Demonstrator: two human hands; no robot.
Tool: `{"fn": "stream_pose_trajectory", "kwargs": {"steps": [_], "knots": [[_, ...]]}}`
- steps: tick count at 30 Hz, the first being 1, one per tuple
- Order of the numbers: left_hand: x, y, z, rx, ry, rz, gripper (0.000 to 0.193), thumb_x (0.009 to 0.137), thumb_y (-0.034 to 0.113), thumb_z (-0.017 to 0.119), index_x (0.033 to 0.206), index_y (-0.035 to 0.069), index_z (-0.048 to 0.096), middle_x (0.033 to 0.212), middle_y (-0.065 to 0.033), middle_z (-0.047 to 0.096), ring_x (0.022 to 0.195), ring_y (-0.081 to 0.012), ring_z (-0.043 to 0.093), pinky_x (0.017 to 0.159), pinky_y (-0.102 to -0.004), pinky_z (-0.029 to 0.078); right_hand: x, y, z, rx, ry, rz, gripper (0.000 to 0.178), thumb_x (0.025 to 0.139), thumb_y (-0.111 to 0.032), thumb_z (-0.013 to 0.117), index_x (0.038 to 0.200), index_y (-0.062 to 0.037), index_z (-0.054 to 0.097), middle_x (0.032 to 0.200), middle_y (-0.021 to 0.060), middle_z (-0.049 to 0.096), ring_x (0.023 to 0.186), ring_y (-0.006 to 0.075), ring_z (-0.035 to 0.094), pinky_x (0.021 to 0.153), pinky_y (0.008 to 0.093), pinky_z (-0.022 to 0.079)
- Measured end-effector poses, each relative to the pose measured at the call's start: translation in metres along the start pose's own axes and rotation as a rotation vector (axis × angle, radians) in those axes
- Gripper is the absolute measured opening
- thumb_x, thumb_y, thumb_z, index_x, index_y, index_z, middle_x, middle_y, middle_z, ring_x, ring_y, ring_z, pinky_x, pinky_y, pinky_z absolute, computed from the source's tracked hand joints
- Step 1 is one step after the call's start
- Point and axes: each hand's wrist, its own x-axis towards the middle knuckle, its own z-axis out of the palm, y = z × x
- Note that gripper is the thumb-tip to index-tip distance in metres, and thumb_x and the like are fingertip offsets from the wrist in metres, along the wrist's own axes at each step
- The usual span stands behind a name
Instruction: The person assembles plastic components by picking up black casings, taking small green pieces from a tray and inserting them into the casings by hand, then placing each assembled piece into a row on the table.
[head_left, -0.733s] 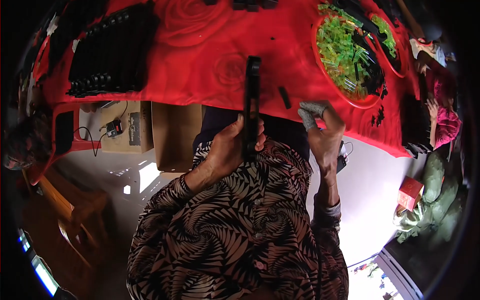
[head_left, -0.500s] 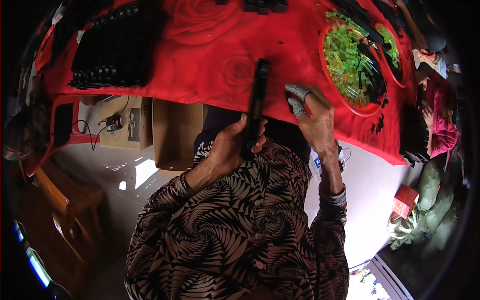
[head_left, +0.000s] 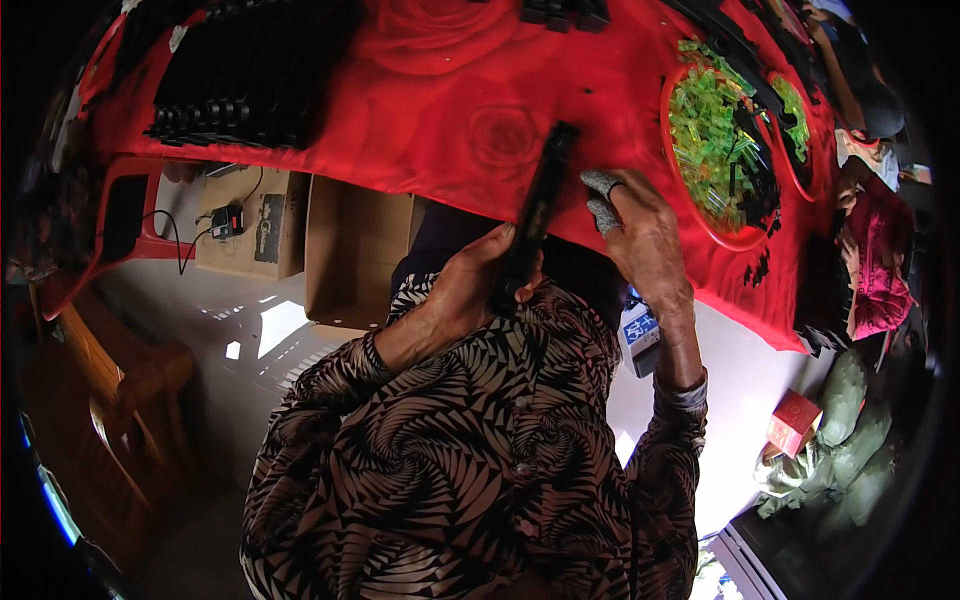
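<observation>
My left hand (head_left: 470, 275) is wrapped round the lower part of a long, narrow black plastic bar (head_left: 545, 185), which stands tilted with its upper end over the table edge. To its right, my right hand (head_left: 648, 238) is raised with thumb and forefinger curled toward each other, apart from the bar. Grey fabric finger covers (head_left: 603, 182) sit on those two fingertips. Whether a small dark piece lies between them cannot be made out. The red basin (head_left: 740, 240) beyond this hand holds many small yellow-green clear pieces (head_left: 705, 130) and some black ones.
A red rose-patterned cloth (head_left: 440, 120) covers the table. Stacked black bars (head_left: 240, 90) lie at the left; a second red basin (head_left: 808, 185) is at the right. Below the table edge stands an open cardboard box (head_left: 355, 250). Another person in a pink top (head_left: 885, 270) sits at the right.
The view has shifted slightly. The bar's upper end now leans more to the right. The dark piece seen earlier between my right fingertips no longer shows clearly.
</observation>
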Motion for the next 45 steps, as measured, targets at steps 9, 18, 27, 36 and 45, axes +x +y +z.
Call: {"fn": "stream_pose_trajectory", "kwargs": {"steps": [9, 18, 27, 36, 45], "knots": [[0.001, 0.003, -0.002, -0.009, 0.005, -0.043, 0.039, 0.102, 0.033, 0.043, 0.123, 0.002, 0.050, 0.098, -0.0101, 0.059, 0.081, -0.0184, 0.058, 0.067, -0.0290, 0.048, 0.003, -0.001, -0.010, -0.054, -0.056, -0.066, 0.043, 0.066, 0.012, 0.056, 0.108, 0.0032, 0.062, 0.103, 0.0177, 0.060, 0.095, 0.0369, 0.060, 0.078, 0.0421, 0.051], [-0.001, 0.003, 0.004, 0.076, 0.044, -0.039, 0.044, 0.100, 0.036, 0.046, 0.121, -0.002, 0.051, 0.095, -0.0069, 0.058, 0.079, -0.0160, 0.056, 0.062, -0.0258, 0.045, 0.004, -0.004, -0.013, -0.028, -0.096, -0.010, 0.039, 0.068, 0.010, 0.060, 0.106, 0.0015, 0.063, 0.101, 0.0171, 0.060, 0.093, 0.0361, 0.060, 0.077, 0.0409, 0.050], [0.005, 0.003, -0.001, 0.062, -0.025, -0.034, 0.035, 0.100, 0.032, 0.048, 0.118, 0.001, 0.052, 0.099, -0.0110, 0.061, 0.075, -0.0165, 0.058, 0.061, -0.0259, 0.048, -0.008, 0.009, -0.021, 0.324, 0.027, 0.220, 0.036, 0.074, 0.014, 0.062, 0.108, 0.0019, 0.065, 0.096, 0.0116, 0.066, 0.084, 0.0184, 0.067, 0.068, 0.0305, 0.053], [0.005, 0.005, 0.001, 0.167, 0.064, -0.006, 0.031, 0.101, 0.027, 0.046, 0.118, 0.002, 0.051, 0.111, -0.0161, 0.063, 0.075, -0.0176, 0.060, 0.062, -0.0273, 0.050, -0.022, 0.000, -0.041, 0.533, 0.030, 0.422, 0.032, 0.078, 0.010, 0.069, 0.108, 0.0004, 0.066, 0.085, 0.0032, 0.067, 0.077, 0.0078, 0.063, 0.066, 0.0211, 0.051], [0.003, 0.008, -0.001, 0.199, 0.118, -0.023, 0.032, 0.101, 0.024, 0.047, 0.120, -0.001, 0.055, 0.106, -0.0137, 0.066, 0.073, -0.0133, 0.061, 0.058, -0.0229, 0.050, 0.002, -0.027, -0.034, 0.725, -0.117, 0.561, 0.039, 0.075, 0.011, 0.071, 0.112, 0.0009, 0.063, 0.085, 0.0052, 0.069, 0.067, 0.0071, 0.061, 0.056, 0.0197, 0.048]]}}
